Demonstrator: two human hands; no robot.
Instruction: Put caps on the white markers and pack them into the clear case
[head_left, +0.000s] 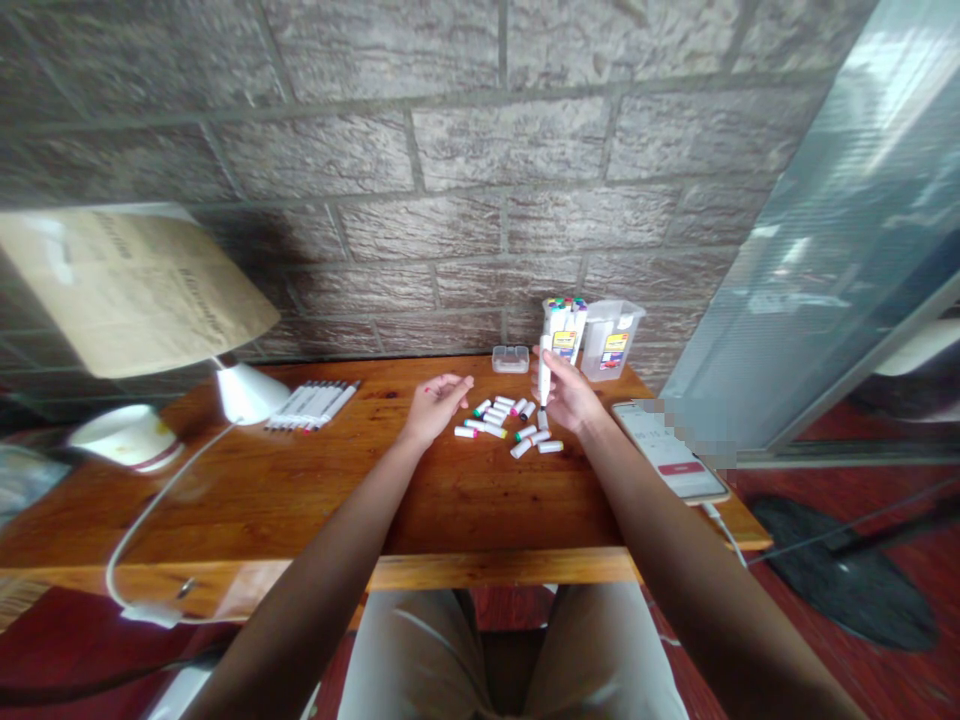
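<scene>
My right hand [574,395] is closed round a white marker [544,365], held upright with its dark tip pointing down above the table. Below and to the left of it lie several loose white marker caps [493,416] with coloured ends: green, pink, yellow and black. At the left side of these caps hovers my left hand [437,408], its thumb and fingers pressed together. Whatever is between those fingers, if anything, is hidden. Behind my right hand stands a clear case packed with markers [565,328], their coloured ends up.
A clear plastic bin [613,342] and a small clear box [511,360] stand by the brick wall. A row of markers [313,405] lies left, near a lamp [251,392] and a paper cup [126,437]. A phone [675,455] lies at the table's right edge.
</scene>
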